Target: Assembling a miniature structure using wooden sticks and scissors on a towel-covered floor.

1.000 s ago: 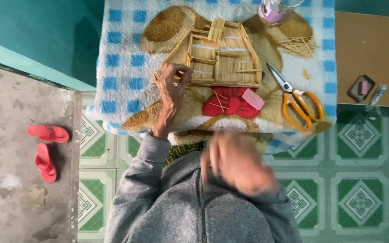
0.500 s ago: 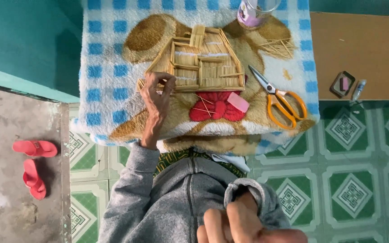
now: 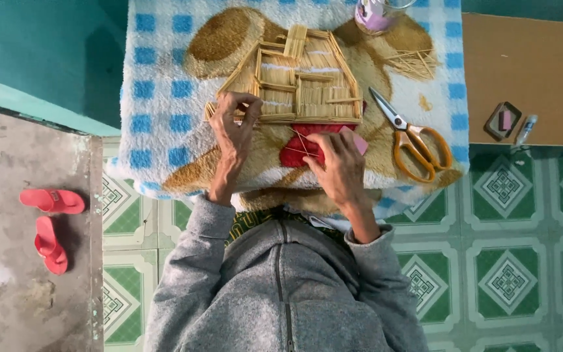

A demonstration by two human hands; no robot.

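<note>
Right hand (image 3: 339, 166) moved since half second ago: then low at lap near grey sweater, now up on fleece blanket (image 3: 164, 98), just below stick house model (image 3: 298, 81). Fingers pinch thin sticks (image 3: 302, 145) over red patch. Left hand (image 3: 236, 127) unchanged in place, fingers gripping model's lower left edge. Model flat at blanket centre. Orange-handled scissors (image 3: 418, 145) lie right of it; stick pile (image 3: 415, 63) beyond. Judgement: fresh sticks brought in for fitting.
</note>
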